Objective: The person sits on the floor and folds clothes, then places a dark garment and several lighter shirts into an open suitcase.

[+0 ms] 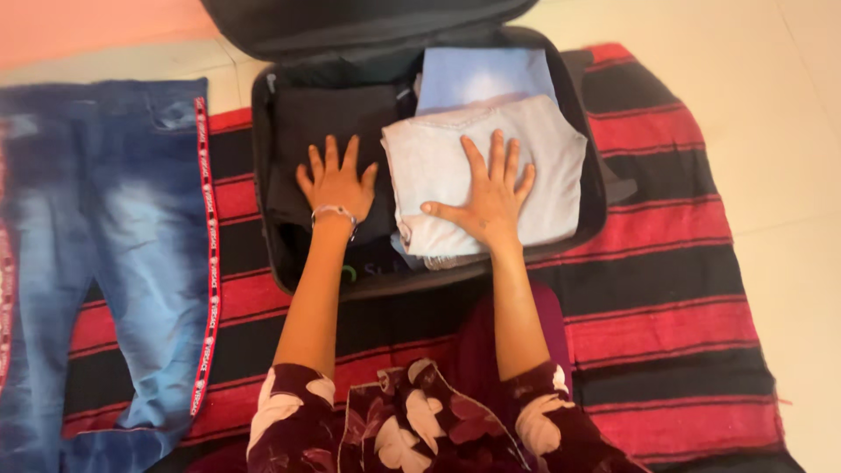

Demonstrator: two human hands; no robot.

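An open black suitcase (267,123) lies on a red and black striped blanket (666,263). My left hand (335,182), a bracelet on its wrist, presses flat with spread fingers on a folded black garment (337,109) in the case's left half. My right hand (491,197) lies flat, fingers apart, on a folded pale grey garment (543,149) in the right half. A folded light blue garment (482,74) sits behind the grey one. Neither hand grips anything.
Blue faded jeans (105,236) with a red patterned side stripe are spread out on the left, partly on the blanket. The suitcase lid (350,22) stands open at the far side. Pale tiled floor (788,158) surrounds the blanket.
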